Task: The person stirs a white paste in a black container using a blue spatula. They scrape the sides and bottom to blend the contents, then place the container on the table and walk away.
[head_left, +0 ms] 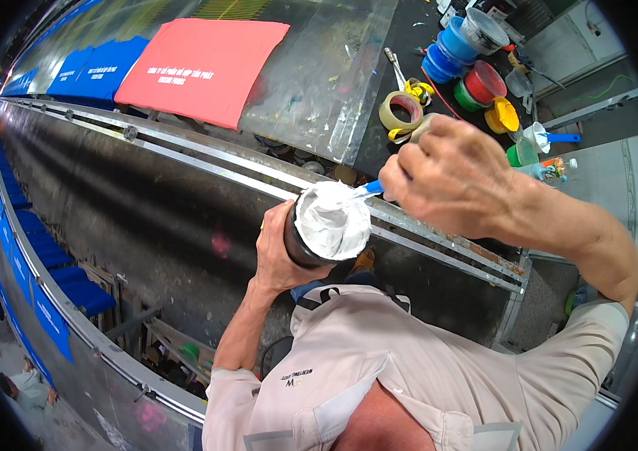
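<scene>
My left hand (277, 252) is wrapped round the side of a black tub (302, 246) and holds it in front of my body. Thick white paste (334, 227) fills the tub to its rim, with an uneven, stirred surface. In my closed right hand (450, 171) is a blue-handled tool (370, 189), gripped just right of the tub. Its working end is white with paste and lies at the tub's upper right rim, so whether it is a spatula or a brush cannot be made out.
Beyond the metal rails (206, 165), a red cloth (198, 68) and blue cloths (101, 66) with white print lie on a long table. Tape rolls (388, 113) and colored tubs (484, 81) stand at the far right. Another table curves along the left, with people (29, 387) beyond it.
</scene>
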{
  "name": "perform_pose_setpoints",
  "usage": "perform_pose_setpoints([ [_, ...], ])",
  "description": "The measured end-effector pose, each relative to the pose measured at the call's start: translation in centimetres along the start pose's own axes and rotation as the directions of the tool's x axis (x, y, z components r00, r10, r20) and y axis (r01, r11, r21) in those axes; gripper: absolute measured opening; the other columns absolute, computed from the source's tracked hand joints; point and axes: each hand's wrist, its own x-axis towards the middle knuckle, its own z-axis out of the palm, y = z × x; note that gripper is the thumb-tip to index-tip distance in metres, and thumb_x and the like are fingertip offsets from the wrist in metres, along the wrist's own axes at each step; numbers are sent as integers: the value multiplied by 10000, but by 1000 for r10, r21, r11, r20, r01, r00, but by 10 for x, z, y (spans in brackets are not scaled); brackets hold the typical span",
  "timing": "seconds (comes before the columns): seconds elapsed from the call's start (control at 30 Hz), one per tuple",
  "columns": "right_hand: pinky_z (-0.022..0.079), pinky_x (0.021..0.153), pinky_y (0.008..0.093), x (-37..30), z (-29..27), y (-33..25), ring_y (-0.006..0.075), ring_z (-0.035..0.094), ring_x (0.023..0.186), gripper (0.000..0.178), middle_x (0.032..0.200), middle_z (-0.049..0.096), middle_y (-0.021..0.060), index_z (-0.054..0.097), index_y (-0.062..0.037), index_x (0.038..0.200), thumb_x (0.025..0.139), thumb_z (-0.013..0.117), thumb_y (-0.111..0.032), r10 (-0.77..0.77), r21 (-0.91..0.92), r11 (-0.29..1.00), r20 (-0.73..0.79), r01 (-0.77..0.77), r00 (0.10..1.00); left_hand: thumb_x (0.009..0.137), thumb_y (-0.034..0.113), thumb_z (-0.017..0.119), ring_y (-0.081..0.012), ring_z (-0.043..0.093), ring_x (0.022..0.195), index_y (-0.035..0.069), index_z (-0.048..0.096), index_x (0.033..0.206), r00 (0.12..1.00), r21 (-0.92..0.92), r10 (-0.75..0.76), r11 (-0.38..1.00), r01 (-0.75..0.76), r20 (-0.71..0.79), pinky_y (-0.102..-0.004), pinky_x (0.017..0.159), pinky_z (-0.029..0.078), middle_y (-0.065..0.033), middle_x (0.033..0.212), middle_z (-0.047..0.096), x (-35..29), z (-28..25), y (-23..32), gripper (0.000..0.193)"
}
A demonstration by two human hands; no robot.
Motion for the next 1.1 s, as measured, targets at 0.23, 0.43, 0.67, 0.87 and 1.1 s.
perform_pose_setpoints([
  [0.23, 497, 551, 353, -2, 10, -23, 220, 682, 554, 212, 598, 647, 96, 700, 12, 857, 780, 691, -185, -155, 234, 966, 204, 106, 967, 528, 274, 988, -406, 612, 1137, -34, 402, 1425, 999, -5, 53, 999, -53, -11, -484, 954, 531, -230, 1267, 585, 7, 6, 3, 1115],
  [0.43, 539, 597, 466, 6, 7, -19, 369, 719, 694, 247, 713, 702, 175, 729, -37, 804, 814, 727, -284, 75, 492, 796, 498, -353, 864, 528, 256, 981, -407, 617, 1123, -43, 409, 1413, 997, 12, 68, 998, -68, -35, -486, 947, 537, -232, 1248, 589, 7, 6, 1, 1095],
  [0.67, 534, 639, 478, 0, -15, 12, 357, 702, 660, 262, 671, 678, 176, 715, -35, 770, 842, 720, -286, 226, 376, 860, 328, -346, 917, 486, 215, 990, -372, 611, 1156, -19, 436, 1400, 999, -12, 20, 1000, -20, -34, -451, 978, 518, -208, 1272, 575, 7, 3, 2, 1095],
  [0.87, 457, 671, 312, -10, -8, -5, 156, 630, 611, 143, 627, 577, 32, 686, -73, 844, 761, 713, -186, -31, -222, 975, -132, 1, 991, 525, 254, 989, -399, 607, 1146, -26, 395, 1440, 997, -100, -9, 995, 17, 81, -477, 977, 522, -215, 1263, 591, 14, -2, 6, 1126],
  [1.1, 496, 565, 392, -14, 9, -16, 236, 680, 575, 190, 637, 659, 94, 688, -22, 877, 834, 691, -207, -73, 268, 963, 227, 10, 971, 510, 284, 1001, -410, 612, 1134, -41, 412, 1416, 997, -86, 67, 994, -64, 31, -481, 972, 524, -230, 1256, 587, 17, 8, 11, 1128],
])
